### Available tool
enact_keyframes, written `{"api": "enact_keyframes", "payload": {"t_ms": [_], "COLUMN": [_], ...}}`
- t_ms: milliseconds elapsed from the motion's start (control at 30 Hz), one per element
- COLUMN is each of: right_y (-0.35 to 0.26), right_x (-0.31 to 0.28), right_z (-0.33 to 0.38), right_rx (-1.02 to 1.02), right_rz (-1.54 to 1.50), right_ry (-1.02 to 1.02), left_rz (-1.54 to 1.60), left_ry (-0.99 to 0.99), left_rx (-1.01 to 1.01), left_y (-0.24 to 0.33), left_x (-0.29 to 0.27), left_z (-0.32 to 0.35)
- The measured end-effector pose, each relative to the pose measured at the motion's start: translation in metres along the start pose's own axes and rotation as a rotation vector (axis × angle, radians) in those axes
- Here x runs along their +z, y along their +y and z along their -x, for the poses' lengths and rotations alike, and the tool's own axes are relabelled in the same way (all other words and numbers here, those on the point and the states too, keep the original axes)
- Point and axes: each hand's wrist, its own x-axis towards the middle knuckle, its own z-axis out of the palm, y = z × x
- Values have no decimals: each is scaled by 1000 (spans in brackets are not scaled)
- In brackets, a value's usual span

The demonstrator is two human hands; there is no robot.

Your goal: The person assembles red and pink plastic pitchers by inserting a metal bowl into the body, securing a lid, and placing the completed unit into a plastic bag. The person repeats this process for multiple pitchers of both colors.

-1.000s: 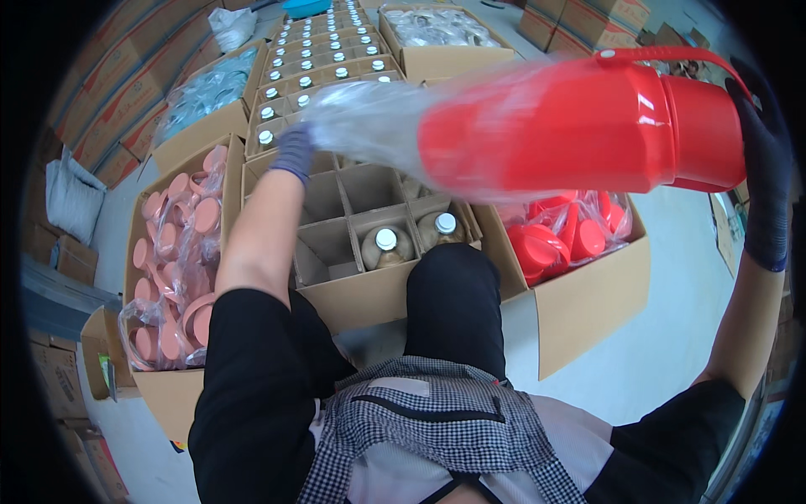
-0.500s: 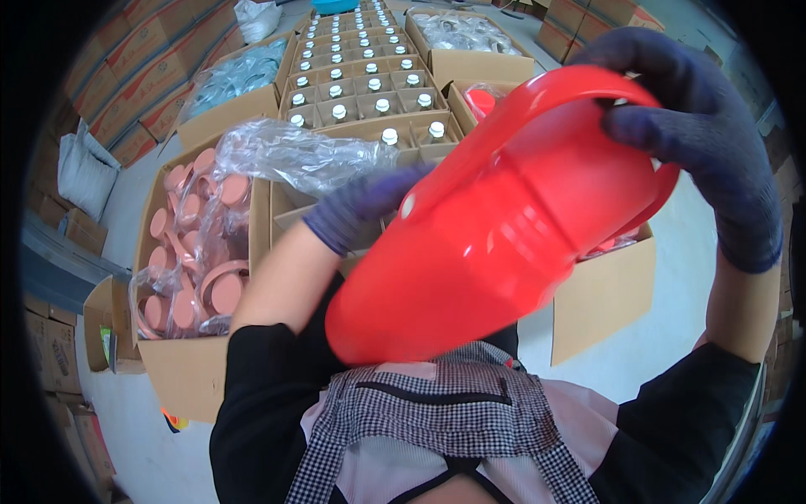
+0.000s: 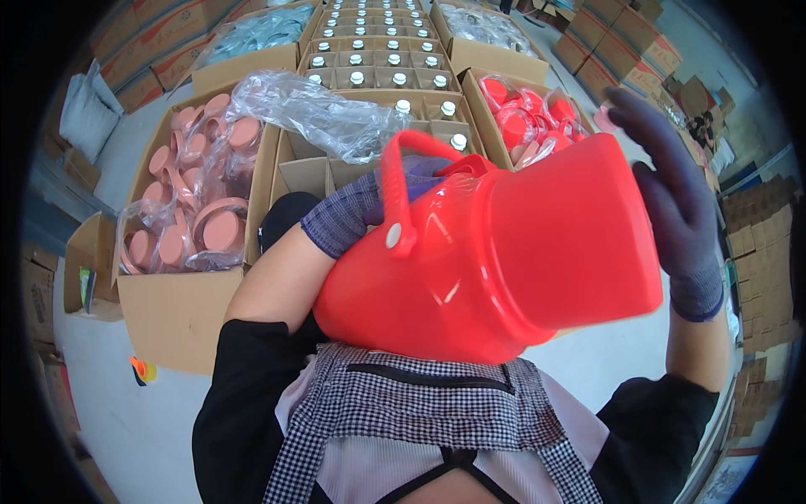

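Note:
A glossy red plastic jug (image 3: 428, 269) lies tilted across my front, shaped like a vacuum flask, with a swinging carry handle (image 3: 391, 189) joined at a round pale pivot. Its narrower squarish end points right; the wider end rests against my apron (image 3: 420, 403). Curled over the jug's far side by the handle, my left hand (image 3: 361, 197) in a purple knitted glove holds it, the fingertips partly hidden. My right hand (image 3: 676, 193), gloved likewise, is raised just beyond the squarish end with fingers apart, holding nothing.
Open cartons surround me: pink plastic parts (image 3: 180, 193) at left, red parts (image 3: 529, 118) at right, and a divided carton (image 3: 302, 176) of white-capped bottles (image 3: 399, 80) ahead. Crumpled clear plastic (image 3: 319, 109) drapes over the dividers. Stacked cartons (image 3: 617, 50) stand farther back.
The jug has swung so its squarish end points right, with its handle now toward the far side. My right hand has let go of that end and moved down and aside.

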Motion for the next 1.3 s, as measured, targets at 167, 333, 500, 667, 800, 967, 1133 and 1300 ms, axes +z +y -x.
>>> {"api": "enact_keyframes", "payload": {"t_ms": [167, 333, 500, 667, 800, 967, 1133, 1300], "right_y": [-31, -31, -28, 5, 41, 11, 16, 74], "right_x": [-8, -15, 0, 82, 90, 87, 111, 86], "right_z": [-2, 10, 28, 112, 146, 61, 30, 82], "right_rx": [-258, 907, 432, 275, 266, -467, -432, 71], "right_rz": [-221, -179, -403, 193, 86, 510, 514, 374], "right_ry": [-148, -414, -475, -427, -476, -422, -601, -439], "left_rz": [-263, -492, -947, -1112, -1282, -1077, -1154, -1645], "left_ry": [61, 305, 293, 437, 392, 36, 360, 582], "left_rx": [83, -25, 128, -143, -225, -113, -127, -263], "left_y": [6, 8, 14, 6, -14, -12, 15, -47], "left_x": [11, 30, 44, 70, 82, 69, 46, 38], "left_z": [2, 5, 17, 13, -6, -45, 38, 144]}}
